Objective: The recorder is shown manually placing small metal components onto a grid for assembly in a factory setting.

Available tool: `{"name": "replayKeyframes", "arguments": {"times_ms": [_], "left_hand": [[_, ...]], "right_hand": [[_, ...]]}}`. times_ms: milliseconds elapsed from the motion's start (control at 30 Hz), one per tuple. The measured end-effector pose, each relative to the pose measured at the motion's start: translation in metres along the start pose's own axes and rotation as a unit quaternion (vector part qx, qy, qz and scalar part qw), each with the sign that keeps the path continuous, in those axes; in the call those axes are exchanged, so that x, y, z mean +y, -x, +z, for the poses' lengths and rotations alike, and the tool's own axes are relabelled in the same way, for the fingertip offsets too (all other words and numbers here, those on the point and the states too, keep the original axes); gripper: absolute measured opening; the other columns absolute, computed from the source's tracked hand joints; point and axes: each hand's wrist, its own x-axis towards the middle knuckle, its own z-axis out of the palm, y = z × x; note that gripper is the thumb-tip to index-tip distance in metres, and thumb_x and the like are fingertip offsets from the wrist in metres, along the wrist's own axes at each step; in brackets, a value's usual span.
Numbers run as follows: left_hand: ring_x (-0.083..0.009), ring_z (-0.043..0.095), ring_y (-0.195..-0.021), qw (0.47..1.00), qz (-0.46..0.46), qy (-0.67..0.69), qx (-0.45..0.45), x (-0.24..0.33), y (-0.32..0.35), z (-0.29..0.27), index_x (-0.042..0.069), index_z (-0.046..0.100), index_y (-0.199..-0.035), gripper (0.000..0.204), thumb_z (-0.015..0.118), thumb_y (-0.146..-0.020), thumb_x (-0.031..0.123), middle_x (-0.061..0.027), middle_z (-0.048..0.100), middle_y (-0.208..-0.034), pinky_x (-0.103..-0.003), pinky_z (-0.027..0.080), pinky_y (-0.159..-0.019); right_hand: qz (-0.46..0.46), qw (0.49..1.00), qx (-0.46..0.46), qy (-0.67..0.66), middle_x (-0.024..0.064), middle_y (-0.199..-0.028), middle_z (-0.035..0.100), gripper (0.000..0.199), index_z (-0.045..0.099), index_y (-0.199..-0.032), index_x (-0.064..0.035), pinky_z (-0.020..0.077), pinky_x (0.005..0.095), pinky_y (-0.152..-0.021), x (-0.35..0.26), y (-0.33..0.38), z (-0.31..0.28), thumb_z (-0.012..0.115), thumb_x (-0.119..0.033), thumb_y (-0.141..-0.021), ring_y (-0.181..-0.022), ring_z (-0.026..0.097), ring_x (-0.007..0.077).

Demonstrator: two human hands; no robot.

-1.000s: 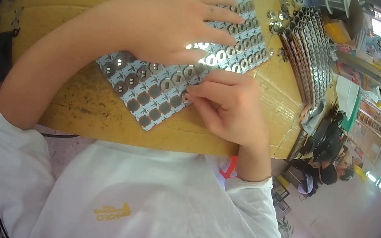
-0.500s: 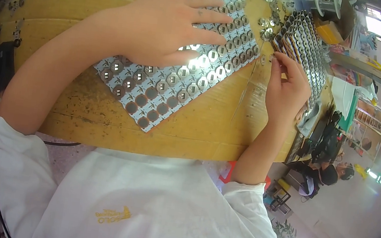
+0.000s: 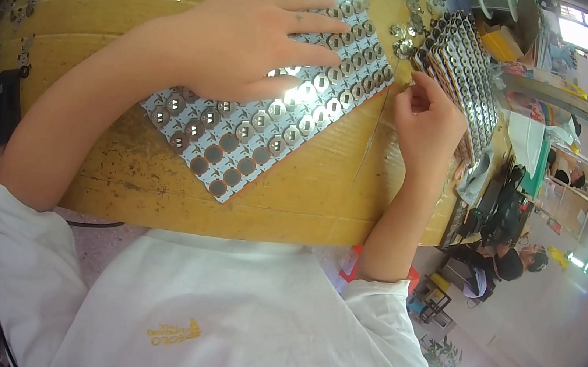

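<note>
So the left hand [image 3: 252,48] is lying flat on the studded light-blue sheet [image 3: 242,156], fingers spreading wide, gripping nothing. That sheet's sitting at an angle on the yellowish bench [image 3: 299,203]. The right hand [image 3: 433,116] is hanging out near the stack of studded sheets [image 3: 465,69], fingers curling in toward the thumb; can't tell if they're pinching anything. Loose metal bits [image 3: 402,46] are lying nearby.

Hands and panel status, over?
Left hand spread on panel, covering part. Right hand off it, near stacked panels, grip unclear. Near-corner dark circles uncovered.
</note>
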Motion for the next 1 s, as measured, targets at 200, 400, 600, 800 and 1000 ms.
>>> {"name": "replayKeyframes", "arguments": {"times_ms": [200, 400, 600, 800, 1000], "left_hand": [[-0.0357, 0.039, -0.148, 1.0, 0.002, 0.002, 0.011, -0.001, 0.0, 0.004, 0.015, 0.063, -0.135, 0.048, 0.062, -0.088, 0.018, -0.0119, 0.048, -0.156, -0.054, 0.03, -0.122], [-0.0357, 0.04, -0.148, 1.0, 0.006, 0.004, 0.019, -0.003, 0.003, 0.005, 0.015, 0.063, -0.135, 0.048, 0.062, -0.087, 0.019, -0.0121, 0.048, -0.156, -0.054, 0.03, -0.122], [-0.0356, 0.04, -0.148, 1.0, 0.006, 0.002, 0.019, -0.003, 0.002, 0.005, 0.015, 0.063, -0.135, 0.049, 0.062, -0.087, 0.02, -0.0121, 0.048, -0.157, -0.054, 0.03, -0.123], [-0.0352, 0.04, -0.148, 1.0, 0.005, -0.002, 0.02, -0.003, 0.002, 0.005, 0.014, 0.064, -0.135, 0.049, 0.062, -0.086, 0.021, -0.0123, 0.049, -0.156, -0.053, 0.03, -0.123], [-0.0349, 0.04, -0.148, 1.0, 0.004, -0.001, 0.018, -0.002, 0.001, 0.006, 0.014, 0.063, -0.135, 0.049, 0.062, -0.087, 0.021, -0.0124, 0.049, -0.156, -0.052, 0.03, -0.123]], "right_hand": [[0.033, 0.992, -0.01, -0.125, 0.012, -0.086, 0.076, 0.02, 0.076, -0.103, 0.0001, 0.0576, 0.0319, -0.07, 0.004, 0.003, 0.001, 0.072, 0.001, -0.083, -0.073, 0.073, 0.0188], [0.019, 0.949, -0.016, -0.316, 0.006, -0.096, 0.075, 0.021, 0.074, -0.111, 0.0025, 0.0563, 0.0268, -0.08, -0.009, 0.007, 0.003, 0.071, 0.005, -0.091, -0.09, 0.07, 0.0133], [0.121, 0.885, -0.045, -0.446, 0.0044, -0.097, 0.074, 0.023, 0.07, -0.117, 0.0043, 0.0567, 0.0255, -0.081, -0.022, 0.009, 0.002, 0.069, 0.006, -0.094, -0.088, 0.069, 0.0126], [0.163, 0.888, -0.052, -0.427, 0.0051, -0.096, 0.074, 0.016, 0.073, -0.107, 0.0041, 0.0556, 0.0243, -0.079, -0.02, 0.008, 0.008, 0.073, 0.003, -0.091, -0.084, 0.069, 0.0117], [0.106, 0.948, -0.077, -0.292, 0.0041, -0.087, 0.073, 0.014, 0.075, -0.099, 0.0014, 0.0518, 0.0231, -0.069, -0.015, 0.008, 0.004, 0.077, 0.001, -0.085, -0.076, 0.066, 0.0095]]}}
